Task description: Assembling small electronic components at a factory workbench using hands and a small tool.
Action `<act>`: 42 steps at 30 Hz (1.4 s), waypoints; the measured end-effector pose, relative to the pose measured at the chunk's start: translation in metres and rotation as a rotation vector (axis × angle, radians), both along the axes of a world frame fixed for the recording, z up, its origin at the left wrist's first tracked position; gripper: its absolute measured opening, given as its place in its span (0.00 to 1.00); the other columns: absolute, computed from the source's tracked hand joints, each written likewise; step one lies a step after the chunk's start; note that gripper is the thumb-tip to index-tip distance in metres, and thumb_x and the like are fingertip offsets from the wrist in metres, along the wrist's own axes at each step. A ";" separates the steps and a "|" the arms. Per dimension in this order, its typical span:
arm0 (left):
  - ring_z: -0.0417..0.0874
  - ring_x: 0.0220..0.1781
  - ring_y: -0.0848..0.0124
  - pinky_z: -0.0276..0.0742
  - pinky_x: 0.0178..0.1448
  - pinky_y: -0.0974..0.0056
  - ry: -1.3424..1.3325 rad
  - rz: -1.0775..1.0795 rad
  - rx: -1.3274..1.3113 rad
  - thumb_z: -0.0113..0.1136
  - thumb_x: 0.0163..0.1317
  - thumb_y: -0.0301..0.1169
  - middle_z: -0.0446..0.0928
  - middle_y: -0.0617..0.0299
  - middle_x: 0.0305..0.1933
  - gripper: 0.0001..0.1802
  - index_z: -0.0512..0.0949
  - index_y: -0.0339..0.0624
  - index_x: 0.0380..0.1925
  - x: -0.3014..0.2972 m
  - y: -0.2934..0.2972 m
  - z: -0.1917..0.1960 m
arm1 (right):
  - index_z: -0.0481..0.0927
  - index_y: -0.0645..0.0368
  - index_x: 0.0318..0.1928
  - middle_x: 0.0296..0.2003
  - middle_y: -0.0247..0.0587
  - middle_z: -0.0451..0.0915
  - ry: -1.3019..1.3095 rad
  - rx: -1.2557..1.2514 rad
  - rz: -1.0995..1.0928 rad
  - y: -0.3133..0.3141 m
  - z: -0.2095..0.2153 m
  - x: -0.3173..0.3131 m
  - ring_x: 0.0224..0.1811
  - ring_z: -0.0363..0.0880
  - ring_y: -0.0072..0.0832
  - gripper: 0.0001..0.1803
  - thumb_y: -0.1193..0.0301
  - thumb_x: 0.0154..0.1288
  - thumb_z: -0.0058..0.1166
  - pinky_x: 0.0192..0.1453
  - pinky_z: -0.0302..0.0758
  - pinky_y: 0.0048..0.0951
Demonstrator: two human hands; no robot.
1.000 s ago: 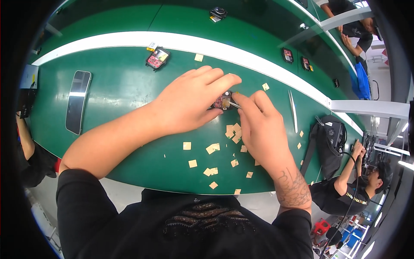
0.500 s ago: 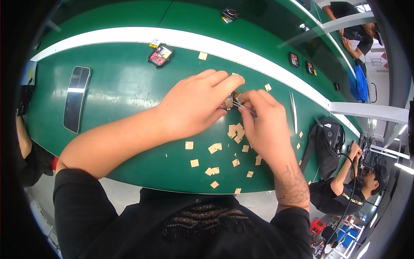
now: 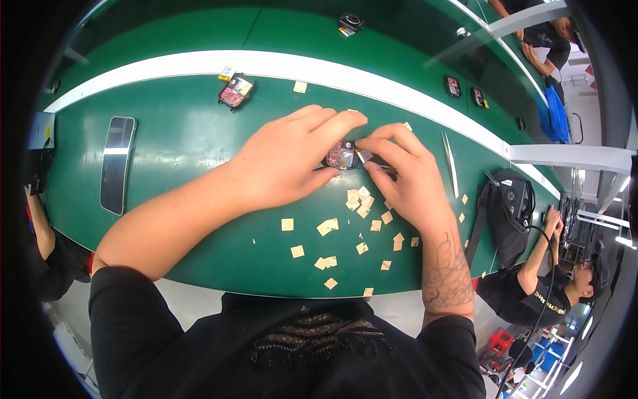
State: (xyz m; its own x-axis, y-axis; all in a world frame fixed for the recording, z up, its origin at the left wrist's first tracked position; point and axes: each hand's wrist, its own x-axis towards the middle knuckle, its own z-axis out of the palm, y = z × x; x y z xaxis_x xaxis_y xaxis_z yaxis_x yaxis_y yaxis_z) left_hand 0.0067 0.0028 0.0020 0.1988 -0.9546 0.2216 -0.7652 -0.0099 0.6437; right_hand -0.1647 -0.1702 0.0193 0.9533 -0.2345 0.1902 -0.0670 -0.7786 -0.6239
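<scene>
Between the thumb and fingers of my left hand [image 3: 286, 156] is an opened black watch case [image 3: 341, 155], a red circuit board showing inside it. My right hand [image 3: 405, 169] is closed at the case's right side. Its thumb and index finger pinch a small silver battery with a yellow edge [image 3: 362, 155], standing at the case's rim. Tweezers [image 3: 383, 166] lie within the same hand, mostly covered by the fingers. Below both hands, several square beige adhesive pieces [image 3: 327, 227] are scattered over the green table [image 3: 219, 259].
Another opened watch case [image 3: 236, 91] with a battery lies toward the white divider [image 3: 279, 64]. A phone [image 3: 118, 166] rests at the left. On the right are white tweezers [image 3: 450, 165] and a black bag [image 3: 510, 216]. A co-worker [image 3: 531, 286] sits beyond the bag.
The tweezers' tips have drawn back from the watch case into my right hand. My right fingertips now pinch the battery, and more of the circuit board shows.
</scene>
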 end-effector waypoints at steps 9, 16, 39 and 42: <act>0.84 0.58 0.54 0.83 0.60 0.52 -0.039 -0.090 -0.071 0.79 0.55 0.27 0.81 0.58 0.52 0.29 0.79 0.47 0.57 0.008 -0.003 0.000 | 0.86 0.62 0.50 0.38 0.41 0.86 0.042 0.229 -0.027 0.000 0.005 -0.002 0.35 0.87 0.30 0.11 0.82 0.69 0.67 0.40 0.83 0.30; 0.82 0.50 0.59 0.83 0.51 0.54 -0.165 -0.148 -0.095 0.79 0.56 0.30 0.78 0.63 0.45 0.18 0.83 0.47 0.45 0.010 -0.001 -0.003 | 0.87 0.63 0.53 0.41 0.43 0.88 0.149 0.296 -0.011 -0.011 0.014 -0.005 0.38 0.88 0.31 0.13 0.83 0.68 0.67 0.43 0.84 0.32; 0.82 0.50 0.60 0.85 0.50 0.55 -0.273 -0.173 -0.179 0.77 0.54 0.29 0.80 0.64 0.46 0.16 0.82 0.44 0.42 0.007 -0.003 -0.006 | 0.86 0.61 0.52 0.42 0.47 0.85 0.067 0.054 -0.058 0.018 0.007 0.002 0.42 0.87 0.52 0.12 0.78 0.70 0.64 0.46 0.84 0.45; 0.82 0.49 0.59 0.84 0.49 0.55 -0.244 -0.173 -0.179 0.77 0.54 0.29 0.79 0.62 0.45 0.17 0.80 0.44 0.42 0.008 -0.004 -0.004 | 0.87 0.61 0.51 0.41 0.48 0.85 0.054 0.107 -0.068 0.021 0.005 0.003 0.41 0.87 0.52 0.11 0.79 0.69 0.65 0.45 0.84 0.44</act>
State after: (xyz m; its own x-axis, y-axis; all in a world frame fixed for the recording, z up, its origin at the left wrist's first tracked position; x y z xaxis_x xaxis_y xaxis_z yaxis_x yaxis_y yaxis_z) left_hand 0.0147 -0.0008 -0.0018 -0.0418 -0.9112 0.4098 -0.8775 0.2296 0.4211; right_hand -0.1616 -0.1493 0.0244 0.9426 -0.3153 0.1100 -0.1529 -0.7004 -0.6972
